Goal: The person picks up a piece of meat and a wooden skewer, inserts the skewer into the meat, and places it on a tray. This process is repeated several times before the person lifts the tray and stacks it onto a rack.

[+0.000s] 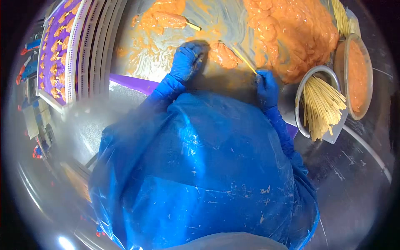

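My right hand point(266, 86), in a blue glove, pinches the end of a thin wooden skewer point(244, 59). The skewer's other end meets a piece of orange, marinated raw meat point(223, 55) on the metal worktop point(227, 81). Just left of that piece is my left hand point(188, 62), also gloved in blue, its fingers curled in. Whatever those fingers hold, if anything, is hidden. Farther up, another piece of meat point(168, 20) lies with a skewer end point(193, 26) sticking out. A large heap of the same meat point(291, 37) spreads at upper right.
A clear tub point(298, 98) of wooden skewers point(321, 106) stands at right, beside a bowl point(369, 79) of orange marinade or meat. More skewers point(341, 18) lie at the top right. At left are stacked white trays point(77, 50), with meat pieces on a purple surface point(49, 66).
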`<state>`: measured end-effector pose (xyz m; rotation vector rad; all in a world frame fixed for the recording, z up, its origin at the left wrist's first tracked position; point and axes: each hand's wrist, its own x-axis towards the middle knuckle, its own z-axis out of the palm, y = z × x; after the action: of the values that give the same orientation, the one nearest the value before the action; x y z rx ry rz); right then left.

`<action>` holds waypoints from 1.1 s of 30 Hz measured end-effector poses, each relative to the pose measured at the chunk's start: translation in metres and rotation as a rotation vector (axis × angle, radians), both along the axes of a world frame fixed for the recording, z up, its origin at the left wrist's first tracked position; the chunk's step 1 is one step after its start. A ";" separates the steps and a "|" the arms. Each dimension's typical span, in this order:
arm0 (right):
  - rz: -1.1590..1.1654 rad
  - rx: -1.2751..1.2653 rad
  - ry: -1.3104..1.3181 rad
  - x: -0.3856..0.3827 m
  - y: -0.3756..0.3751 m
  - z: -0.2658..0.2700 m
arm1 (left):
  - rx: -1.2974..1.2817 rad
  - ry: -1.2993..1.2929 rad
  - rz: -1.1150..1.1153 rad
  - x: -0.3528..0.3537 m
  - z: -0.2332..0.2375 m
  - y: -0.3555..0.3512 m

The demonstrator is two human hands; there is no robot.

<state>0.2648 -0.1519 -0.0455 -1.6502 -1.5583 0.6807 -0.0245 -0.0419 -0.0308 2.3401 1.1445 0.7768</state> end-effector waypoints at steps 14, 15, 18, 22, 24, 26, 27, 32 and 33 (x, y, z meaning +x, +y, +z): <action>-0.037 0.110 -0.256 -0.024 0.017 0.020 | 0.095 -0.033 -0.107 0.014 -0.014 0.008; -0.045 0.096 -0.358 -0.025 0.019 0.022 | 0.055 -0.097 -0.044 0.013 -0.018 0.007; -0.169 -0.070 -0.231 -0.020 0.020 0.011 | 0.091 -0.078 -0.060 0.012 -0.011 0.003; -0.019 0.211 -0.277 -0.025 0.029 0.005 | 0.097 0.086 -0.200 0.026 -0.018 -0.007; 0.168 0.219 -0.482 -0.025 0.037 0.002 | 0.102 0.095 -0.225 0.025 -0.024 -0.004; 0.102 0.174 -0.543 -0.012 0.041 -0.009 | 0.101 0.111 -0.249 0.022 -0.029 -0.004; 0.036 0.132 -0.603 -0.006 0.042 -0.014 | 0.103 0.091 -0.258 0.021 -0.030 -0.003; -0.039 0.064 -0.458 0.010 0.046 0.004 | 0.145 0.083 -0.183 0.034 -0.020 -0.006; 0.010 0.033 -0.463 0.014 0.046 -0.004 | 0.173 0.064 -0.182 0.043 -0.015 -0.005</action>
<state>0.2791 -0.1061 -0.0497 -1.8645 -1.8840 0.2823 0.0187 -0.0470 -0.0459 2.5862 0.9039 0.7670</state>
